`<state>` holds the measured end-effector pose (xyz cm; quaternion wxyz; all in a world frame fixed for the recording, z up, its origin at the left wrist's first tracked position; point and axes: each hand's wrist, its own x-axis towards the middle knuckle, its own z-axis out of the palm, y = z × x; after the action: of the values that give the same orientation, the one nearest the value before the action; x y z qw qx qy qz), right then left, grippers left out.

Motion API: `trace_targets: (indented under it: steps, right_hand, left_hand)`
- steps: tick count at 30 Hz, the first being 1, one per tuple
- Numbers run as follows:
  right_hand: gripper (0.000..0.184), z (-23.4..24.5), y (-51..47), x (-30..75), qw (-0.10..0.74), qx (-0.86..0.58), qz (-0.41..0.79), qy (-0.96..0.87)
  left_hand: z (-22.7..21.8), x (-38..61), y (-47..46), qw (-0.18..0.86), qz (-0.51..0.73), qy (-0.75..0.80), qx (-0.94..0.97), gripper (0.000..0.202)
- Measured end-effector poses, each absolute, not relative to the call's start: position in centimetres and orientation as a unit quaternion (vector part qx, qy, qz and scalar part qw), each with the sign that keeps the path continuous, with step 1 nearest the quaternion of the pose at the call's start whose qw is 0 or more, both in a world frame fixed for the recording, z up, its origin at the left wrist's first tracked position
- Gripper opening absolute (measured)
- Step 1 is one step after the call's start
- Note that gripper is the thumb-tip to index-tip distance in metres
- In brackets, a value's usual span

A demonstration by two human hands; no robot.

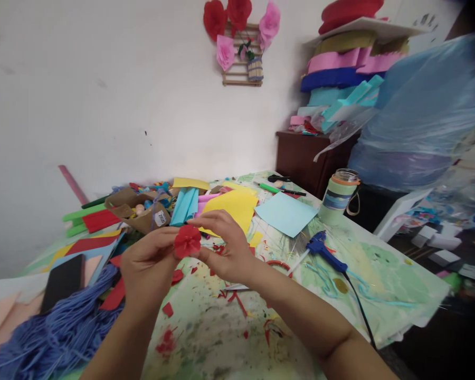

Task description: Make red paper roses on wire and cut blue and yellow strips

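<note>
A small red paper flower (187, 241) with rounded petals is held up over the middle of the table, its face turned toward me. My left hand (152, 261) is closed on the flower's left side, fingertips pinched behind it. From the right, my right hand (227, 248) curves around it, thumb and fingertips at its edge. Red paper scraps (168, 310) lie scattered below both hands. Under my right forearm, a red ring-shaped handle (279, 264) shows in part; the rest is hidden.
To the right lies a blue glue gun (325, 250) with its black cord running off the table edge. A green bottle (339, 192) stands behind it, beside a light-blue sheet (287, 214). Blue yarn (59, 322), a dark phone (63, 281) and a cardboard box (136, 211) are at left.
</note>
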<state>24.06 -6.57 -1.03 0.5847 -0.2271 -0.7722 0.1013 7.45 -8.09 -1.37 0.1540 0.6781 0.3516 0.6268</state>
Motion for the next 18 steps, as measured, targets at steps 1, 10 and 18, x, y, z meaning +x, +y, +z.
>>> trace_targets:
  steps: [1,10,18]
  right_hand:
    - [0.037,-1.0,-6.6,24.1,0.582,-0.22,0.116,-0.774]
    - [0.012,-1.3,-6.4,23.8,0.606,-0.203,0.209,-0.74]
    - [0.021,-1.4,-6.6,23.0,0.63,-0.218,0.228,-0.709]
  left_hand:
    - [-1.4,7.4,-8.0,0.187,0.634,0.345,0.666,0.006]
    - [-0.7,7.8,-7.8,0.308,0.625,0.32,0.642,0.013]
    - [1.1,8.1,-8.7,0.36,0.722,0.304,0.507,0.021]
